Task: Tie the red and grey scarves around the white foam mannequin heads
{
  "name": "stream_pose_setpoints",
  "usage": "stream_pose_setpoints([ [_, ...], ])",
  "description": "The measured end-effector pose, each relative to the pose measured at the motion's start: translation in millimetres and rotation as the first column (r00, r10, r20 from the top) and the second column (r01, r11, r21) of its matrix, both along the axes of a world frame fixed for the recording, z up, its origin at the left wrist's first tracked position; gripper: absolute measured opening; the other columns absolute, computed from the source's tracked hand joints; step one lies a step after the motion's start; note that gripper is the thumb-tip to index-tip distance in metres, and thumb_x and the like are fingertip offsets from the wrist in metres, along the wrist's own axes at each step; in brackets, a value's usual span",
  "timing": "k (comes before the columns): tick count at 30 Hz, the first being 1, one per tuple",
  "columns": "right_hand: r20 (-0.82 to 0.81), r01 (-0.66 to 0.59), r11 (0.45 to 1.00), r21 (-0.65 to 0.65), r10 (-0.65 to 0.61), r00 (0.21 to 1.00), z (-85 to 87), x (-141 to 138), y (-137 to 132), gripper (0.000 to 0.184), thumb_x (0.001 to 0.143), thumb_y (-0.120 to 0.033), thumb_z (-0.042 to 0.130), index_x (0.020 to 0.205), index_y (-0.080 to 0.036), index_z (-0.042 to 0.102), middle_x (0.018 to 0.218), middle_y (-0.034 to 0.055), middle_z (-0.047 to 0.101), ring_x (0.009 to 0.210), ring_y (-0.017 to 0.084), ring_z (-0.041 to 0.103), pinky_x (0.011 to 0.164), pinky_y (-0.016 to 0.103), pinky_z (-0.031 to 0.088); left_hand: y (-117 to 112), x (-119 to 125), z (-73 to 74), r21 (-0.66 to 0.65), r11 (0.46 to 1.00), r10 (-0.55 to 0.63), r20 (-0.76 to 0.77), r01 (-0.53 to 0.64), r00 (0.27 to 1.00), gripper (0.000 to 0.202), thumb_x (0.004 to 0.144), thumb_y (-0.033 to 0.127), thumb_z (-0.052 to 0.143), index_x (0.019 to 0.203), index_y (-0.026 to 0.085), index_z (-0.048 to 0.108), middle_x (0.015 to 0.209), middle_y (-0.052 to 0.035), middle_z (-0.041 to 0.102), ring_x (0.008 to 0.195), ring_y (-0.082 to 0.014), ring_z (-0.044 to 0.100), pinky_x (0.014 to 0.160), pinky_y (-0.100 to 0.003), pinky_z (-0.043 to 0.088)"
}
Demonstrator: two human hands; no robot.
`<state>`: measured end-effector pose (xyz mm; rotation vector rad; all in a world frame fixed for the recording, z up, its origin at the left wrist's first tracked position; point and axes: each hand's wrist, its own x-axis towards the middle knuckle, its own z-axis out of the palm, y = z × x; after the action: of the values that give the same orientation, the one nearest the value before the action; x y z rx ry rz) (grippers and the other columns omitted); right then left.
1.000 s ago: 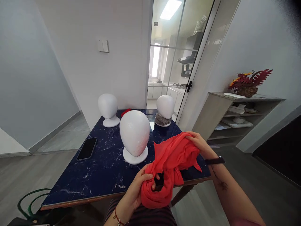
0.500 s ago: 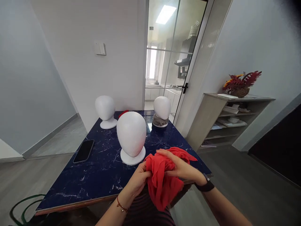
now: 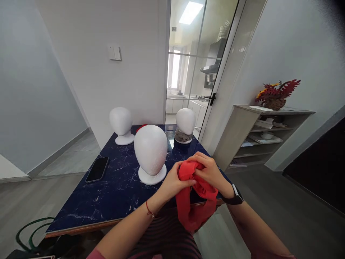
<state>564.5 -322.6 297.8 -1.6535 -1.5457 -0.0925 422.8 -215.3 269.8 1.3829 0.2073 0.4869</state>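
Both my hands grip a red cloth, which looks like a thin scarf (image 3: pixel 185 208), at the table's front right edge. My left hand (image 3: pixel 174 182) pinches its left side, thumb across the front. My right hand (image 3: pixel 208 172) is closed on the gathered upper right part, some fingers hidden in the folds. A loop of the scarf hangs below the table edge. Left of my hands stands a white foam mannequin head (image 3: pixel 151 149) on its round base, apart from the cloth. I cannot make out the scarf's ends.
Farther back stand a second white head (image 3: pixel 121 121) and a third white head (image 3: pixel 185 120) with grey-brown cloth (image 3: pixel 183 135) around its neck. A red item (image 3: pixel 141 127) lies partly hidden behind the front head. A phone (image 3: pixel 97 169) rests on the blue marbled table (image 3: pixel 113 201). Shelves (image 3: pixel 229 136) stand right.
The scarf has gone from a loose bunch partly spread on the table to a gathered loop hanging from my hands. My right hand has curled its fingers into it; both hands have risen slightly.
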Motion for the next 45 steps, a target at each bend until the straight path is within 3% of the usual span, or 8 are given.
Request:
stream_pose_setpoints([
  [4,0.101,0.185,0.982,-0.029,-0.181,0.978,-4.8,15,-8,0.025,0.08,-0.024,0.057,0.104,-0.025,0.066,0.097,0.0047,0.066,0.084,0.021,0.062,0.074,0.031,0.046,10,13,31.4,0.042,0.99,0.134,0.024,-0.135,0.991,0.021,0.071,0.019,0.064,0.091,0.016,0.062,0.079,-0.0016,0.062,0.065,-0.0123,0.052,0.062,-0.024,0.04],
  [12,-0.255,0.303,0.952,-0.048,-0.305,0.917,-16.3,59,-57,0.031,0.085,-0.041,0.054,0.1,-0.018,0.067,0.093,0.0041,0.069,0.085,0.023,0.06,0.072,0.029,0.047,16,13,100.7,0.153,0.96,0.188,0.263,-0.233,0.946,0.041,0.067,0.009,0.058,0.106,0.02,0.054,0.089,-0.001,0.062,0.07,-0.0101,0.056,0.067,-0.023,0.044],
  [16,-0.541,0.067,0.989,-0.133,-0.129,0.831,-47.7,39,-51,0.042,0.074,-0.05,0.067,0.1,-0.018,0.064,0.095,0.0054,0.068,0.085,0.025,0.061,0.074,0.034,0.05,2,23,111.8,0.124,0.981,0.116,0.262,-0.152,0.958,0.044,0.065,0.008,0.057,0.107,0.019,0.052,0.094,-0.0024,0.062,0.078,-0.0125,0.058,0.072,-0.026,0.045],
  [23,-0.922,-0.433,0.856,0.283,0.368,0.123,-105.7,-59,-14,0.094,0.048,-0.079,0.069,0.122,-0.023,0.054,0.125,0.0149,0.058,0.102,0.029,0.062,0.083,0.043,0.051,-9,36,126.8,0.113,0.992,-0.075,0.14,0.06,0.987,0.051,0.063,0.006,0.059,0.113,0.018,0.055,0.08,0.0,0.06,0.065,-0.0101,0.055,0.064,-0.025,0.045],
  [27,-0.931,-0.466,0.819,0.333,0.364,-0.026,-101.5,-65,-29,0.076,0.038,-0.05,0.088,0.104,-0.02,0.065,0.089,0.0057,0.07,0.073,0.02,0.065,0.068,0.03,0.053,5,23,127.9,0.123,0.984,0.094,0.276,-0.132,0.957,0.036,0.07,0.012,0.056,0.104,0.02,0.061,0.086,-0.002,0.063,0.07,-0.0123,0.058,0.065,-0.026,0.047],
  [33,-0.969,-0.484,0.875,-0.003,0.117,0.217,-68.4,-10,-64,0.066,0.04,-0.022,0.089,0.103,-0.018,0.067,0.097,0.0054,0.071,0.085,0.022,0.066,0.078,0.032,0.052,35,-31,135.5,0.227,0.803,0.401,0.477,-0.55,0.782,0.045,0.064,0.006,0.053,0.105,0.023,0.063,0.08,0.0006,0.062,0.07,-0.0116,0.056,0.065,-0.023,0.046],
  [38,-0.891,-0.292,0.951,-0.099,0.045,0.451,-20.5,41,-64,0.061,0.058,-0.034,0.083,0.115,-0.022,0.063,0.109,0.0067,0.069,0.091,0.023,0.067,0.08,0.035,0.054,69,-56,141.4,0.42,0.622,0.529,0.397,-0.661,0.75,0.023,0.063,0.008,0.054,0.081,0.019,0.065,0.061,0.0029,0.054,0.058,-0.0106,0.048,0.054,-0.022,0.039],
  [45,-0.58,-0.179,0.936,-0.304,-0.034,0.814,4.2,76,-40,0.045,0.077,-0.055,0.062,0.106,-0.021,0.069,0.105,0.0058,0.07,0.094,0.026,0.065,0.081,0.038,0.054,50,-30,126.5,0.272,0.878,0.366,0.149,-0.393,0.919,0.018,0.074,0.02,0.05,0.057,0.019,0.055,0.049,0.0007,0.049,0.048,-0.0118,0.046,0.049,-0.026,0.039],
])
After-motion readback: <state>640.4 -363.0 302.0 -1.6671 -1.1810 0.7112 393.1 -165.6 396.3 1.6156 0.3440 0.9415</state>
